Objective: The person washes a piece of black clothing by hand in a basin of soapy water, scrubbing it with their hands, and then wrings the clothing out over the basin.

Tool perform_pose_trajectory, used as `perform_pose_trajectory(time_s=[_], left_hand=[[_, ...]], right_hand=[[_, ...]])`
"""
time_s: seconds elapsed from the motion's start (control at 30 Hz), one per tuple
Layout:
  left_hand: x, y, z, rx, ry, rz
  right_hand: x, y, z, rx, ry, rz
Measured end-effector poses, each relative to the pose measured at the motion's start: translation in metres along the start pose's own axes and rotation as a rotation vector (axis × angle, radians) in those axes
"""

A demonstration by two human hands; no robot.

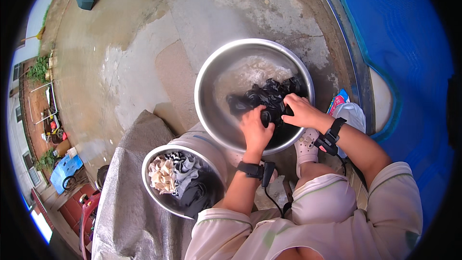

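In front of me a large steel basin holds cloudy, foamy water and a bunched, wet black cloth. My left hand grips the near left part of the cloth, thumb and fingers around a fold. At the right side of the bundle, my right hand also has hold of it. Its fingertips are partly hidden in the dark folds. Each wrist wears a black strap with a small device and a cable.
A smaller metal basin at lower left holds cream, striped, grey and black cloths. Beside it hangs a silvery tarp. A plastic bag stands right of the large basin, near a blue sheet. The concrete floor looks wet.
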State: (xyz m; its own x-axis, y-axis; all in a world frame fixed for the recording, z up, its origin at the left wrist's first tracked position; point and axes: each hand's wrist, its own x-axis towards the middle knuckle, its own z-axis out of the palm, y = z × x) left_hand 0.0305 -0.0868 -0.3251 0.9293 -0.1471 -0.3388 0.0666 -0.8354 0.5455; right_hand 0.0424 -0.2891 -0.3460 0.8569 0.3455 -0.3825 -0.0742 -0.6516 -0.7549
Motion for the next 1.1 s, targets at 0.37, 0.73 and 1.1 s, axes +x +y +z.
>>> perform_pose_trajectory(time_s=[0.37, 0.73, 1.1], left_hand=[[-0.027, 0.078, -0.166, -0.503, 0.032, -0.007], [-0.115, 0.105, -0.192, -1.111, 0.197, 0.034], [-0.116, 0.095, -0.197, -1.157, 0.277, 0.112]], right_hand=[[-0.035, -0.222, -0.151, -0.038, 0.121, -0.326], [-0.089, -0.247, -0.107, -0.525, 0.483, -0.454], [-0.149, -0.133, -0.098, -0.632, 0.300, 0.279]])
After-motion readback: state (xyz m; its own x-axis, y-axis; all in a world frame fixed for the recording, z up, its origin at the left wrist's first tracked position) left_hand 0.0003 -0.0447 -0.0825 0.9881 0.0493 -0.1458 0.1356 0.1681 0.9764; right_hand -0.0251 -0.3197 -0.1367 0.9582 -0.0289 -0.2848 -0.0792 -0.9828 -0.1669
